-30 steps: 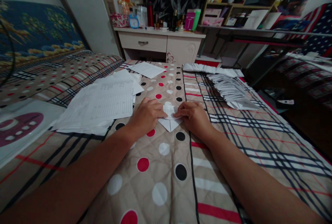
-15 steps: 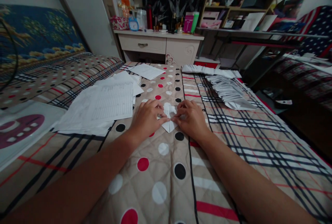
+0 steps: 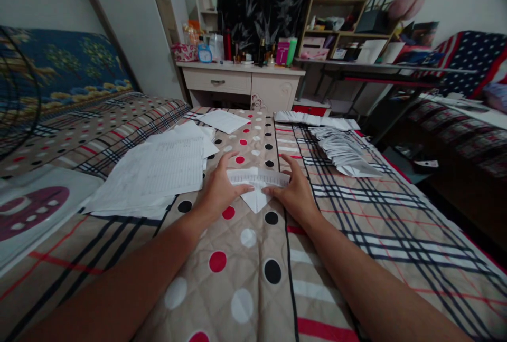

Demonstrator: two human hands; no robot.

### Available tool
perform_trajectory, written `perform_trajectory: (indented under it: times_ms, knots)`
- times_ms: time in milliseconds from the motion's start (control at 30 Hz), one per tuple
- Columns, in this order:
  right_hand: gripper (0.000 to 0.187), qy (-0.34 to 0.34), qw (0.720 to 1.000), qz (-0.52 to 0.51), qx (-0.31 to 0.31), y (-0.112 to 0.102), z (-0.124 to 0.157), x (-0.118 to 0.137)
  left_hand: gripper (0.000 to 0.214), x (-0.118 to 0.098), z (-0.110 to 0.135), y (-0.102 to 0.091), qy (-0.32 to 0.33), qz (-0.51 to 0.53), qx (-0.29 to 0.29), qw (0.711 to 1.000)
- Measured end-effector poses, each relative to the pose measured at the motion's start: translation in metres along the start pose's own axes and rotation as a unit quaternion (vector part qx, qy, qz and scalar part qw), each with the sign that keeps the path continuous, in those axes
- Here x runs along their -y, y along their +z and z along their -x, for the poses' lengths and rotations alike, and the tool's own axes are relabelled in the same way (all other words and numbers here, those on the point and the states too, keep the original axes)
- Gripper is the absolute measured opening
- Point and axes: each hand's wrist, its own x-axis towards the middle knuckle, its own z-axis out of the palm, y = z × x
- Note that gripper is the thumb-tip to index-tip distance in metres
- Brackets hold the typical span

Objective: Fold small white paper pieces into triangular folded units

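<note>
A small white folded paper [image 3: 256, 202] lies on the polka-dot quilt in front of me, its lower end a point. Across its top a wide strip with printed marks spreads out to both sides. My left hand [image 3: 224, 183] is at the strip's left end, thumb on the paper, index finger raised and apart. My right hand [image 3: 295, 186] mirrors it at the right end, thumb near the paper's middle and index finger lifted. The other fingers of both hands are mostly hidden.
Left of my hands lies a stack of printed sheets [image 3: 158, 168], with a white bag [image 3: 39, 199] nearer me. Another paper pile [image 3: 224, 120] is farther back. Folded paper pieces [image 3: 344, 152] form a row at right, behind them a second row [image 3: 317, 119]. A dresser [image 3: 217, 81] stands beyond the bed.
Both hands have moved apart from a close pinch on the paper, and their index fingers have lifted. The paper's top strip now shows opened out wide. The camera view has tilted slightly upward.
</note>
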Motion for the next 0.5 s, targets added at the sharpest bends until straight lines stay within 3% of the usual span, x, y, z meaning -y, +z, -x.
perform_trajectory:
  times_ms: [67, 133, 200, 333, 500]
  knots:
    - [0.076, 0.017, 0.994, -0.104, 0.009, 0.001, 0.000, 0.001, 0.080, 0.001, -0.002, 0.000, -0.041, 0.146, -0.005, 0.988]
    - [0.053, 0.055, 0.977, -0.201, 0.048, 0.001, 0.002, 0.003, 0.068, 0.004, -0.002, 0.002, -0.108, 0.274, -0.003, 0.956]
    - [0.040, 0.088, 0.954, -0.273, 0.083, 0.002, 0.004, 0.007, 0.056, 0.005, -0.001, 0.005, -0.156, 0.338, -0.006, 0.928]
    - [0.034, 0.093, 0.937, -0.325, 0.089, 0.004, 0.010, 0.015, 0.042, 0.000, 0.006, 0.011, -0.155, 0.352, 0.020, 0.923]
    - [0.028, 0.072, 0.946, -0.302, 0.095, 0.003, 0.013, 0.020, 0.030, -0.011, 0.013, 0.017, -0.128, 0.331, 0.013, 0.935]
